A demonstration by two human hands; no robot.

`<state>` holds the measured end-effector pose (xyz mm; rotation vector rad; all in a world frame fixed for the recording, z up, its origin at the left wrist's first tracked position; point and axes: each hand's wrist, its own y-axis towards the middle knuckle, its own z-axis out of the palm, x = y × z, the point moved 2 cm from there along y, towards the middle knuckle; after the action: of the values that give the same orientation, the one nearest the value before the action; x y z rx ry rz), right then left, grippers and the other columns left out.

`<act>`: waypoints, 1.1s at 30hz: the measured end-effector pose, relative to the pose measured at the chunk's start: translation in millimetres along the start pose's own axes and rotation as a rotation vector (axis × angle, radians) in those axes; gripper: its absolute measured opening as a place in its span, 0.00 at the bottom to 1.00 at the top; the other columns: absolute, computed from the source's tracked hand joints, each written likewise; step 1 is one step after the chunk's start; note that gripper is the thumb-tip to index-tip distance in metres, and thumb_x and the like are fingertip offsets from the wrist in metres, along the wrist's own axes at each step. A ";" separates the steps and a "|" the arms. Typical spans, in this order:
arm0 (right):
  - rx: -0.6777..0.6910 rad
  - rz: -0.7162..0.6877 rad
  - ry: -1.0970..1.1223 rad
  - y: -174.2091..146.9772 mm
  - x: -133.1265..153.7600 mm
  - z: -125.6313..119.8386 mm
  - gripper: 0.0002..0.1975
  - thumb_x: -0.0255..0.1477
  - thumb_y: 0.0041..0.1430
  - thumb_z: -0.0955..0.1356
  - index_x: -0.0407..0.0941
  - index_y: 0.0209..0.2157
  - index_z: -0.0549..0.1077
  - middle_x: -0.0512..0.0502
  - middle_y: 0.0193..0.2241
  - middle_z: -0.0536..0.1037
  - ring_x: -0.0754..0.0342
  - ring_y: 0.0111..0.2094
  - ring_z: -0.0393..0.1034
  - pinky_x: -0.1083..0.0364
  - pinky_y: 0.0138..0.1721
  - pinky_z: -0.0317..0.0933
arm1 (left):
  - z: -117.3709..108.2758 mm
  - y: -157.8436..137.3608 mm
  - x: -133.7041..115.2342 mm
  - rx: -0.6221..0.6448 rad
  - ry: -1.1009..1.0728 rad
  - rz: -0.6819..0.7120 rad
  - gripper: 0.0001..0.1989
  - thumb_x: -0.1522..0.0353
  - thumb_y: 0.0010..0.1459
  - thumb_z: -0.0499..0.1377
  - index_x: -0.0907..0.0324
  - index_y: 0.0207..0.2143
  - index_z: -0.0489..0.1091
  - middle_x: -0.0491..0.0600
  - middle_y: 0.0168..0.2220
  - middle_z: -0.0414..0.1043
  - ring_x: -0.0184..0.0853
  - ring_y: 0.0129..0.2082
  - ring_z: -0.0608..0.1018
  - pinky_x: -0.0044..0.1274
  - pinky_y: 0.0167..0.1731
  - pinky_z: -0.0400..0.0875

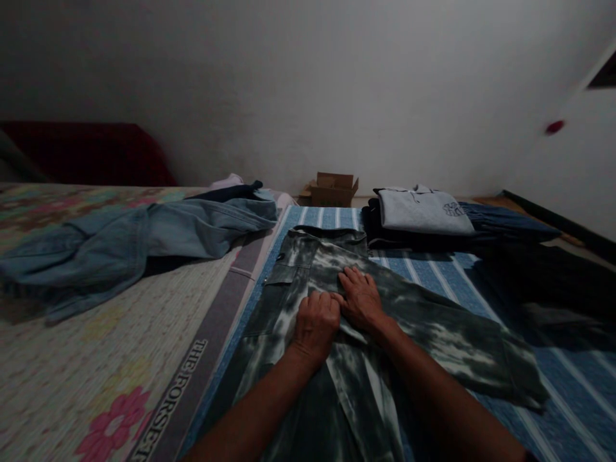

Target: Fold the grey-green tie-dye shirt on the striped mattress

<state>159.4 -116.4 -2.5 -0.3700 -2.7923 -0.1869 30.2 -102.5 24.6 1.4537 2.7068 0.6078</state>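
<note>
A dark green and white tie-dye garment (293,321) lies spread in front of me, one long part reaching out to the right. It has a flapped pocket and a banded upper edge; whether it is trousers or a jacket I cannot tell. My left hand (315,324) is closed, its curled fingers gripping the cloth near the middle. Close against it, my right hand (360,295) rests flat on the same garment with fingers stretched forward. Both forearms cover part of the lower cloth.
Light blue jeans (192,224) lie loosely on the floral cover (192,292) at left. A folded grey hoodie (423,212) tops a dark pile at back right, beside dark blue clothing (505,218). A cardboard box (334,189) stands by the wall. Blue striped cloth (443,276) lies underneath.
</note>
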 end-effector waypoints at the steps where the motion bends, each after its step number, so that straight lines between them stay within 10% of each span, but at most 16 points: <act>1: -0.001 0.001 0.000 -0.2 0.2 -0.1 0.29 0.43 0.63 0.57 0.43 0.60 0.61 0.40 0.64 0.56 0.45 0.65 0.43 0.43 0.61 0.37 | -0.4 0.6 0.2 0.001 -0.005 -0.011 0.10 0.78 0.61 0.50 0.62 0.32 0.70 0.52 0.29 0.67 0.42 0.34 0.68 0.30 0.31 0.59; 15: -0.059 -0.014 0.005 -0.9 -1.2 1.3 0.24 0.41 0.61 0.61 0.44 0.55 0.66 0.39 0.61 0.61 0.45 0.63 0.48 0.44 0.60 0.40 | 2.1 5.3 -1.3 -0.013 -0.019 -0.047 0.11 0.79 0.60 0.49 0.64 0.32 0.71 0.54 0.29 0.67 0.42 0.34 0.67 0.31 0.30 0.59; 22: -0.179 0.057 -0.055 20.0 -17.1 -25.5 0.14 0.34 0.62 0.60 0.44 0.40 0.73 0.40 0.42 0.75 0.48 0.47 0.66 0.52 0.50 0.55 | 4.4 1.7 0.9 -0.013 -0.020 -0.042 0.11 0.80 0.58 0.51 0.62 0.28 0.69 0.53 0.29 0.66 0.42 0.33 0.67 0.31 0.30 0.58; 33: 0.074 0.244 0.124 95.6 -74.1 -47.5 0.16 0.31 0.58 0.62 0.40 0.23 0.75 0.46 0.21 0.73 0.56 0.26 0.67 0.59 0.27 0.53 | 12.7 0.0 1.6 -0.018 -0.014 -0.057 0.12 0.80 0.59 0.50 0.60 0.28 0.67 0.51 0.28 0.64 0.41 0.32 0.66 0.31 0.30 0.57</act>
<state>267.4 -50.0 26.3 -0.6524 -2.5964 -0.0477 31.6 -97.0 13.1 1.3671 2.7146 0.6151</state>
